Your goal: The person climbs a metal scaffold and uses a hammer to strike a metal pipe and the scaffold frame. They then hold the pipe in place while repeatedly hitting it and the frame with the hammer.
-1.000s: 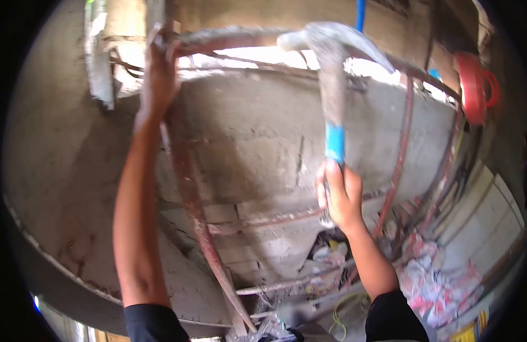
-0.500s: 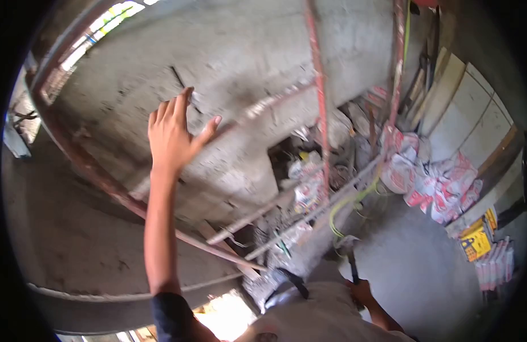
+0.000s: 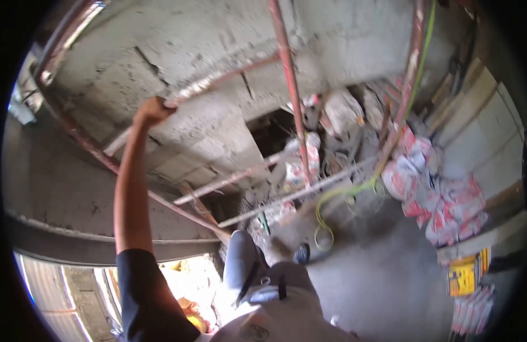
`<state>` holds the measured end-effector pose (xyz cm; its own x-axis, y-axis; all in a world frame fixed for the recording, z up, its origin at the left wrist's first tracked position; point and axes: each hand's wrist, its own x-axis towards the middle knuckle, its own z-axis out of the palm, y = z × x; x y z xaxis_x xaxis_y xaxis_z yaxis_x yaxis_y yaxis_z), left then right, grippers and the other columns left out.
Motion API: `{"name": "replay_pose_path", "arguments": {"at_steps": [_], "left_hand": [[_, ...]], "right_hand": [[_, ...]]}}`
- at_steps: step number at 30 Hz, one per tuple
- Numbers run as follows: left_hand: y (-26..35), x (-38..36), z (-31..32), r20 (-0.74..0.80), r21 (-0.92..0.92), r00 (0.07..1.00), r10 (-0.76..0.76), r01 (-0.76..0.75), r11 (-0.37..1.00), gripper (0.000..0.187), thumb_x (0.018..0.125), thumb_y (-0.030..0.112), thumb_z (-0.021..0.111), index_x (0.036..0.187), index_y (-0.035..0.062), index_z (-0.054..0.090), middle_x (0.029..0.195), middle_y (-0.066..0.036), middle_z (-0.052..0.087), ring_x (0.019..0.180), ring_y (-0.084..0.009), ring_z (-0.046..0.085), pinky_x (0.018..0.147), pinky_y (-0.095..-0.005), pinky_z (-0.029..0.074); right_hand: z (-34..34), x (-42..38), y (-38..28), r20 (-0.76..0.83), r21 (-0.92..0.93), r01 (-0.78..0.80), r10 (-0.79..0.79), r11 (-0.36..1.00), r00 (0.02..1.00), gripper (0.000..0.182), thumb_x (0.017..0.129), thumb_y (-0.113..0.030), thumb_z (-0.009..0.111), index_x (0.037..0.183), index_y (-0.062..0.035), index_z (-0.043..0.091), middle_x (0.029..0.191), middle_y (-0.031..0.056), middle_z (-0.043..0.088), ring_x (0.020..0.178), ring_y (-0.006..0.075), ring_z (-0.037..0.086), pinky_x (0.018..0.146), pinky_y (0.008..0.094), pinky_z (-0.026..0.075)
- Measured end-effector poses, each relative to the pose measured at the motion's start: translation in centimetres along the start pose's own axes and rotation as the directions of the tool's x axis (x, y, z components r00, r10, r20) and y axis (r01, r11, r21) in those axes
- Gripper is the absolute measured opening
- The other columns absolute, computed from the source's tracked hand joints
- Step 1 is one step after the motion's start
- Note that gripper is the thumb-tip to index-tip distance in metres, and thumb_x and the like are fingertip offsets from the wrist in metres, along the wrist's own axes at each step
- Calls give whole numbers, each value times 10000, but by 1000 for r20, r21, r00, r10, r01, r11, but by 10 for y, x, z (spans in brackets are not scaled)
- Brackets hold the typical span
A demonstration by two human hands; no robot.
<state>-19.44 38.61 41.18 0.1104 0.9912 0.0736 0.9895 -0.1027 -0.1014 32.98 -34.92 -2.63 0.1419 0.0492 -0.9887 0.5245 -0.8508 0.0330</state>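
Horizontal bar (image 3: 200,85) runs slantwise across the front of the grey wall (image 3: 189,34); left hand (image 3: 155,110) sits on it near its left part, fingers curled over, looks like a tight hold. Right hand not visible, can't tell its state or if it carries anything.

Main risk: slip of that hold. Bar surface has pale, crusty patches right beside the fist, so grit could spoil the grip. Bar could also roll or shift if body weight hangs on it; how its ends are fixed isn't clear. Knuckles close to rough wall, scrape possible.

Next out: red upright pole (image 3: 291,80) right of the hand, diagonal pole (image 3: 86,140) under the forearm. A twist could bang the arm on the diagonal one.

Lower down, pale rail (image 3: 297,194) and rubble near the legs: shin knock or trip. Green hose (image 3: 354,188) loops near the dark shoe (image 3: 301,252), could snag a foot. Red-and-white sacks (image 3: 411,176) farther right, well apart, little hazard.
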Motion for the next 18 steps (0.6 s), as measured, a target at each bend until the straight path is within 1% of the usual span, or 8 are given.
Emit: {"name": "replay_pose_path", "arguments": {"at_steps": [2,3,4,6,9,14,16,18], "left_hand": [[-7,3,6,-20,-64,999,-50,49,997,506,701,476,674,830,-12,659,784,-240,635,771,-368,638,686,-442,480],[2,-4,-5,-10,4,999,-52,52,999,527,690,511,666,832,3,669,801,-234,640,787,-370,636,701,-432,491],[2,-5,-3,-42,1,995,-87,87,996,518,662,500,639,809,4,678,814,-234,642,800,-376,637,725,-438,494],[1,-10,-4,-28,-70,998,-49,47,996,491,656,472,649,821,11,684,819,-230,647,782,-369,639,725,-437,498],[4,-15,-4,-62,-67,995,-83,79,995,447,652,462,647,839,60,702,827,-177,668,796,-345,647,727,-415,513],[7,-21,-6,-70,-82,988,-135,129,988,439,644,457,648,858,78,707,860,-165,678,833,-328,659,752,-413,526],[8,-22,-10,-33,-85,994,-102,99,991,430,643,431,639,856,64,707,840,-171,677,831,-332,659,749,-416,528],[5,-21,-9,-42,-79,996,-81,77,994,405,641,418,635,824,64,709,840,-169,678,831,-333,659,752,-414,528]], "right_hand": [[-40,10,-41,-79,11,61,-60,998,995,460,797,-432,652,574,-44,549,468,67,529,351,171,499,356,324,420],[-61,13,-66,-124,15,100,-98,995,987,462,797,-439,649,579,-44,548,468,67,527,351,172,498,355,325,419],[-83,14,-98,-166,19,148,-143,989,976,465,797,-446,645,584,-44,547,469,67,525,351,173,497,355,325,418],[-121,8,-155,-245,37,253,-236,967,940,471,797,-459,637,594,-44,544,469,67,522,351,174,495,353,326,417],[-168,-17,-245,-317,44,444,-408,895,856,482,797,-480,625,610,-44,541,471,67,518,351,176,493,351,327,415],[-195,-86,-350,-301,43,675,-634,737,712,502,797,-514,606,635,-45,534,473,68,510,351,180,488,348,328,412],[-195,-112,-380,-272,52,737,-700,674,660,511,798,-528,598,645,-45,532,473,68,506,351,182,486,347,329,411],[-192,-133,-400,-238,68,778,-747,625,621,520,798,-541,590,656,-45,529,474,68,503,351,183,484,346,330,409]]}}
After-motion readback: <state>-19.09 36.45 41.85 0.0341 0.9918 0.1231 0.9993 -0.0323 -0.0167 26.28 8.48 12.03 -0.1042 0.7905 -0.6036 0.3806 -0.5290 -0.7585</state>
